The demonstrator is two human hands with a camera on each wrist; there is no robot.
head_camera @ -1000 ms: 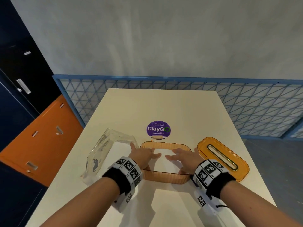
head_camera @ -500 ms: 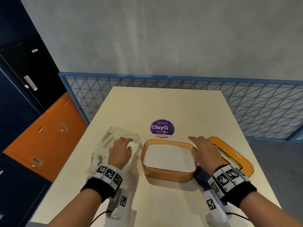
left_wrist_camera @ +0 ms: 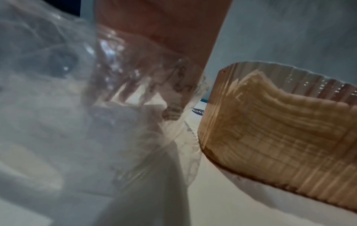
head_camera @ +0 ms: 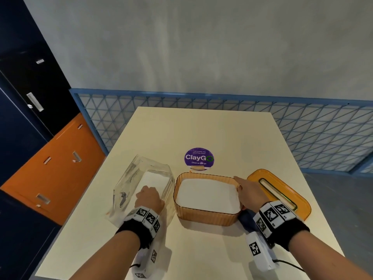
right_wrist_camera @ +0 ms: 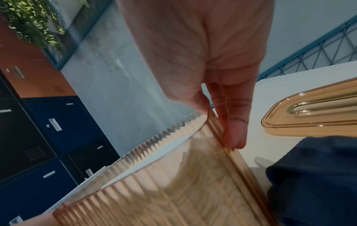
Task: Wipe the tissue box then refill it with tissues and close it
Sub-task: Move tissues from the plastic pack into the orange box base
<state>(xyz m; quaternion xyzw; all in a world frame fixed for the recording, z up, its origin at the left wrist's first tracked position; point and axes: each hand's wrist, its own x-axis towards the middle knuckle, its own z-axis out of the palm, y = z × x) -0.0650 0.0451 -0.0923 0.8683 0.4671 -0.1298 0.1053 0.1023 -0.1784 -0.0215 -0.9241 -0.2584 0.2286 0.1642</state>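
The amber ribbed tissue box (head_camera: 205, 218) stands open at the table's middle, filled with a white tissue stack (head_camera: 207, 195). Its amber slotted lid (head_camera: 282, 194) lies flat to the right. My right hand (head_camera: 250, 195) holds the box's right wall, fingers (right_wrist_camera: 235, 137) straight down the outside and the thumb on the rim. To the left lies a clear plastic tissue bag (head_camera: 139, 176) with white tissues (head_camera: 156, 178) inside. My left hand (head_camera: 149, 199) is at the bag's mouth, and its curled fingers (left_wrist_camera: 125, 91) show through the plastic on those tissues.
A dark blue cloth (head_camera: 245, 219) lies under my right wrist, between box and lid. A purple round sticker (head_camera: 198, 158) is on the cream table (head_camera: 201, 126) behind the box. Blue mesh railing (head_camera: 302, 134) borders the far side; lockers (head_camera: 50, 168) stand left.
Both hands have come off the tissues in the box. The left has gone left into the plastic bag; the right has gone to the box's right wall.
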